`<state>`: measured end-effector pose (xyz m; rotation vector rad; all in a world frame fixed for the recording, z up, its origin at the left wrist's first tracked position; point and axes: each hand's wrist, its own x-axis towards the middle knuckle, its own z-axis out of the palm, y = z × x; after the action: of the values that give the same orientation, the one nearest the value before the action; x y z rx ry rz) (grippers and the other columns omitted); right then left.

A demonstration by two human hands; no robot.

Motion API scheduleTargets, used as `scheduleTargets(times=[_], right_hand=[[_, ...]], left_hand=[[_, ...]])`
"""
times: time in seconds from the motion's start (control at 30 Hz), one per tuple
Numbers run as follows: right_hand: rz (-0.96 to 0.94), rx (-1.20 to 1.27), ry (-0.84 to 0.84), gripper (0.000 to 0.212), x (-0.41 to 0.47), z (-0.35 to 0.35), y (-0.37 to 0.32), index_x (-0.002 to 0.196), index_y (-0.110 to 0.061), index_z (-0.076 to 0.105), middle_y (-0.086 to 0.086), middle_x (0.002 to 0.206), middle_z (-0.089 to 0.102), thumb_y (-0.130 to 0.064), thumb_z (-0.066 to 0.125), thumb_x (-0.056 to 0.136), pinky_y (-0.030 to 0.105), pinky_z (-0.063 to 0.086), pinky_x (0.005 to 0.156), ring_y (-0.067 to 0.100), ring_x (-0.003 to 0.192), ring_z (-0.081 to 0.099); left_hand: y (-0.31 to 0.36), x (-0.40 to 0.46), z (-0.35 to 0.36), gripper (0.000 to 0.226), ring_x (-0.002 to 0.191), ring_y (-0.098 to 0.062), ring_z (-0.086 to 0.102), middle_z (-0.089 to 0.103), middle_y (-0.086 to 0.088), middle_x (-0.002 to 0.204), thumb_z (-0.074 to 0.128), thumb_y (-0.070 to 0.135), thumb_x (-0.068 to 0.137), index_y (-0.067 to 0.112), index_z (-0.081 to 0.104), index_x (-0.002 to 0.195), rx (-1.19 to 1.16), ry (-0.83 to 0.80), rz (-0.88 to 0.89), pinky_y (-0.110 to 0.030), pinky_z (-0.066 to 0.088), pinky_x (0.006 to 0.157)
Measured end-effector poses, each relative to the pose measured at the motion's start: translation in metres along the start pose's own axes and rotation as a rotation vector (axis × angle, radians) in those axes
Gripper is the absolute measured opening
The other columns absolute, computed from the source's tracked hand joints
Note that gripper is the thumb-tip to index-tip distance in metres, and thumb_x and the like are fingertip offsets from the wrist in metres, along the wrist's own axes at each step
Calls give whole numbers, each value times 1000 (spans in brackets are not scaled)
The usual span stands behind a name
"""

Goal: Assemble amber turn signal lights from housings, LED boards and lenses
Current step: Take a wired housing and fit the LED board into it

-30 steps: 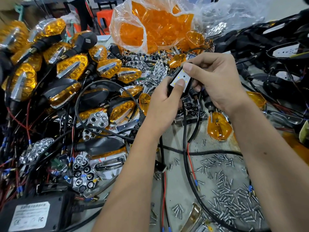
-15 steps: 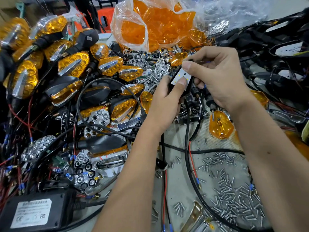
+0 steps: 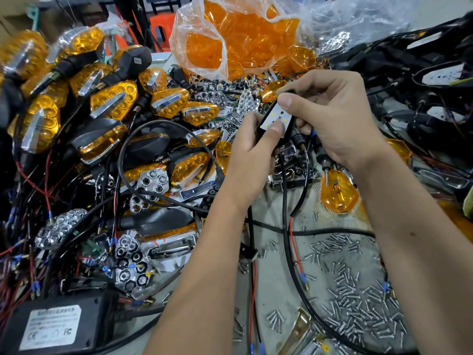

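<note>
Bright, even light falls from above, leaving only soft shadows. Glare flashes on the chrome reflectors (image 3: 151, 184), the scattered screws (image 3: 358, 303) and the clear plastic bag (image 3: 230, 29) at the far side. The wide lens bends the edges; the far left corner looks smeared.

**Surroundings on my bench**

Near my left forearm lies a black rectangular power adapter (image 3: 55, 326) with a white printed label. Behind the parts piles I see a red-orange plastic stool (image 3: 163, 26). At far left stands a brown cardboard box (image 3: 15, 19), partly cropped. At my far right edge sits a yellow-green object (image 3: 469, 206), too cropped to identify.
</note>
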<state>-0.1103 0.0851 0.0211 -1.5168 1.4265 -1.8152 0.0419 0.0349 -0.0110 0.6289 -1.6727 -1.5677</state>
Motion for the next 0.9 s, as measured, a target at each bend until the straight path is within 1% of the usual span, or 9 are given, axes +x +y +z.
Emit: scheduleTargets(times=[0.17,0.3,0.37,0.43,0.53,0.63,0.7,0.83,0.9], right_hand=[[30,8,30,4,0,-2,4,86,-16,79,0,73,74,-15,80,89,20,46,46,9,51,56],[72,-17,82,4,-1,-8,8,86,-15,79,-1,70,73,-14,80,90,18,45,47,8,51,56],[95,-16,99,4,-1,-12,9,86,-12,79,-2,68,73,-11,79,90,18,45,46,7,51,56],[111,-17,93,5,-2,-12,10,86,-10,78,-1,67,72,-9,78,90,18,44,46,7,50,55],[122,-38,66,5,-2,-9,11,87,-7,78,4,68,72,-11,79,91,19,45,47,10,50,55],[122,-47,59,6,-2,-7,13,86,-8,78,3,69,72,-12,79,91,20,46,47,11,50,56],[120,-59,58,6,-2,-7,14,86,-9,78,5,70,72,-14,79,90,21,46,47,12,51,57],[122,-99,59,7,-2,-6,16,85,-11,79,20,77,72,-16,80,90,23,48,49,14,53,58],[120,-115,59,6,-2,-6,16,86,-12,79,18,76,72,-16,80,90,23,48,49,14,53,58]], left_hand=[[-3,2,-1,22,48,-9,38,50,-12,82,58,33,99,14,46,101,44,-15,24,-18,31,45],[-4,3,-3,25,49,-18,48,59,-14,83,61,32,99,12,48,104,57,-41,21,-24,37,42],[-4,3,-4,23,53,-23,54,66,-12,83,60,32,99,12,51,102,67,-45,10,-29,42,44],[-4,4,-4,23,53,-27,57,69,-11,81,60,29,101,7,54,104,78,-45,1,-31,45,46],[-5,5,-2,23,52,-29,59,71,-10,79,61,25,102,4,56,109,125,-36,-9,-33,47,46],[-5,5,-1,23,50,-28,58,71,-10,79,62,22,102,4,52,113,122,-15,-30,-33,47,45],[-5,5,-1,25,49,-28,57,72,-12,80,62,19,102,4,46,113,106,6,-52,-33,46,44],[-5,6,-1,26,49,-29,56,70,-24,88,62,17,102,13,36,104,89,19,-67,-33,44,43],[-5,6,-1,27,50,-29,56,70,-27,90,61,16,102,16,35,102,88,20,-69,-33,44,43]])
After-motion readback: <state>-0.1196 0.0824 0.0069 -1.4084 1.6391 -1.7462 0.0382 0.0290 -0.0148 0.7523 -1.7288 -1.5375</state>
